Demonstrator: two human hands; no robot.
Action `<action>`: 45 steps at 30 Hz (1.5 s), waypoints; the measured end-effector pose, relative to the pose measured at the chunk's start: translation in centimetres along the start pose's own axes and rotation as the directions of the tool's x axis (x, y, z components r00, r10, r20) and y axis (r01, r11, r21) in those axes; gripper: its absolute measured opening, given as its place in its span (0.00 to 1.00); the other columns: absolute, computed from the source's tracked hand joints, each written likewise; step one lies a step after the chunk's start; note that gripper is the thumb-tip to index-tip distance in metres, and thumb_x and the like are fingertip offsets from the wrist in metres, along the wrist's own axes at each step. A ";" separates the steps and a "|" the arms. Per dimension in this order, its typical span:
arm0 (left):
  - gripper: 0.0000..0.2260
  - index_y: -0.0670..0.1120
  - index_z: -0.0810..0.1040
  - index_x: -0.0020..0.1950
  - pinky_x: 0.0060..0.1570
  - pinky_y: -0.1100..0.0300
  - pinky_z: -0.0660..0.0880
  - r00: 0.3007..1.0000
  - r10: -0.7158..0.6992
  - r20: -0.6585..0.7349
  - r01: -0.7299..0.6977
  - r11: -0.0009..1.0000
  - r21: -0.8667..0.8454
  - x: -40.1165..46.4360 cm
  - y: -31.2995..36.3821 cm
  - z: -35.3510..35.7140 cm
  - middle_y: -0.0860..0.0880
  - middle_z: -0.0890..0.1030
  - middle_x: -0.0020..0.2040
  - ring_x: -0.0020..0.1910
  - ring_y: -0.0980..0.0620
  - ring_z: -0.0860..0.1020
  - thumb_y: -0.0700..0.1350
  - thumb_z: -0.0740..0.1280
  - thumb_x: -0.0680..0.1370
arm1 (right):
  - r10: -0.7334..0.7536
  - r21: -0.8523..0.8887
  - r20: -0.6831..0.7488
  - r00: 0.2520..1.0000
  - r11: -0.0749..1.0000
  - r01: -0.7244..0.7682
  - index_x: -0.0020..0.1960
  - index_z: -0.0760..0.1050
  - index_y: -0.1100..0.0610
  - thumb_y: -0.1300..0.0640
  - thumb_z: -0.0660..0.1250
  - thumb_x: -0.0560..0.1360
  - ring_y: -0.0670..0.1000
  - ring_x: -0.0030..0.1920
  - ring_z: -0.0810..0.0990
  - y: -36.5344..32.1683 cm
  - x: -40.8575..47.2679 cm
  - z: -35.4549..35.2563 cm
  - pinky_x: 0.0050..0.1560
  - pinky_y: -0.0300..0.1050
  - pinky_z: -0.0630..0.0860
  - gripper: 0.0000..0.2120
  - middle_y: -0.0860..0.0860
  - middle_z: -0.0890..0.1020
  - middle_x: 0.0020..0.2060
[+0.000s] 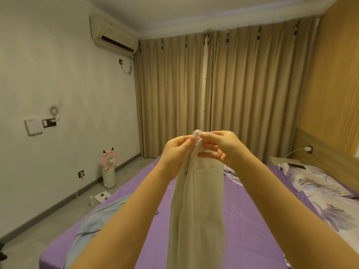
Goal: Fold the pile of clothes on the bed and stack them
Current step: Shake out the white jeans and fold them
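above the purple bed (242,220) i hold the cream trousers (196,200) hanging lengthwise, left hand (177,152) and right hand (221,146) both pinching the top edge together. i'd match the seams before lowering. beside the bed's left edge lies a blue garment (91,228); its middle looks free.

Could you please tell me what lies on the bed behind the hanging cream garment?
Purple sheet shows either side of the cream garment, with a floral quilt to the right. Whatever lies directly behind it is hidden.
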State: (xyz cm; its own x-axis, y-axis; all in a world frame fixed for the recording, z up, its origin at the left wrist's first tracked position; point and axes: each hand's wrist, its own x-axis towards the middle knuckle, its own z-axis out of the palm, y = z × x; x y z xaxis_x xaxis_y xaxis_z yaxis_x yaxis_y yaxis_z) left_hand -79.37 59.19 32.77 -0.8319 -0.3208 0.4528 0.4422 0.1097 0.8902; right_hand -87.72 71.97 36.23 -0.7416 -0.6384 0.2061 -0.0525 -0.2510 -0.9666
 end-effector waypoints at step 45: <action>0.34 0.48 0.78 0.24 0.34 0.62 0.64 0.773 0.159 0.614 -0.368 -0.676 0.638 3.4 0.9 0.0 0.51 0.79 0.24 0.25 0.51 0.77 0.59 0.43 0.80 | -0.197 -0.347 0.029 0.980 0.917 0.195 0.47 0.77 0.52 0.49 0.75 0.68 0.41 0.36 0.78 9.2 -2.1 1.0 0.36 0.37 0.75 0.13 0.44 0.81 0.37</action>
State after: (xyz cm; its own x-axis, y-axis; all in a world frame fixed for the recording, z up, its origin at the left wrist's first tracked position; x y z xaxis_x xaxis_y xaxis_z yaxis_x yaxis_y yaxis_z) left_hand -81.75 58.19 35.12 -0.7788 0.3470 0.5225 -0.2066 0.6446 -0.7361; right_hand -85.94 70.30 27.03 -0.6969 -0.5971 0.3972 -0.4249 -0.1023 -0.8994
